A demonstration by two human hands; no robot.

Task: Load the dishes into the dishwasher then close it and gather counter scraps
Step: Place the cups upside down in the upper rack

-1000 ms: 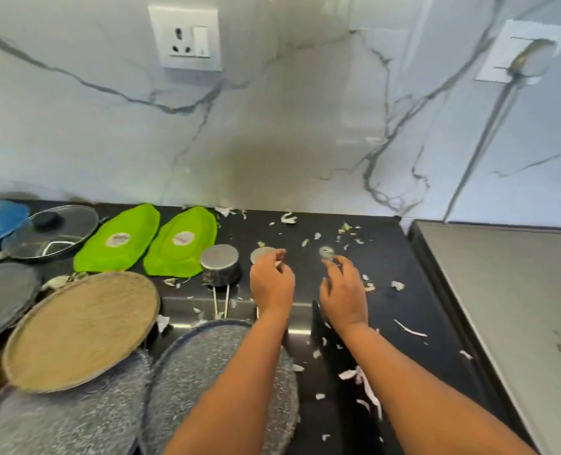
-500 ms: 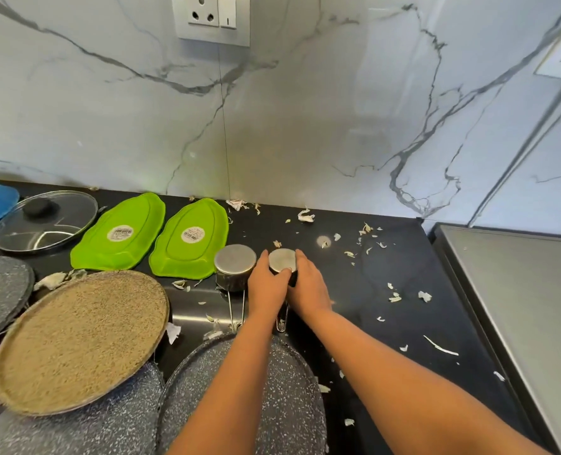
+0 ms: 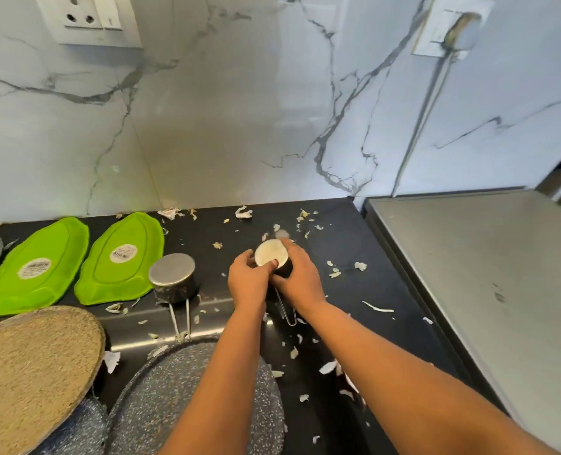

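Both hands are together on one small inverted steel cup point(image 3: 271, 254) at the middle of the black counter point(image 3: 371, 290). The left hand point(image 3: 248, 284) curls against its near side; the right hand point(image 3: 300, 280) wraps its far side. The wire handle point(image 3: 287, 311) points toward the person. To lift cleanly, keep the grip even and raise straight up, clear of the second steel cup point(image 3: 173, 275) and the scattered scraps point(image 3: 334, 274).
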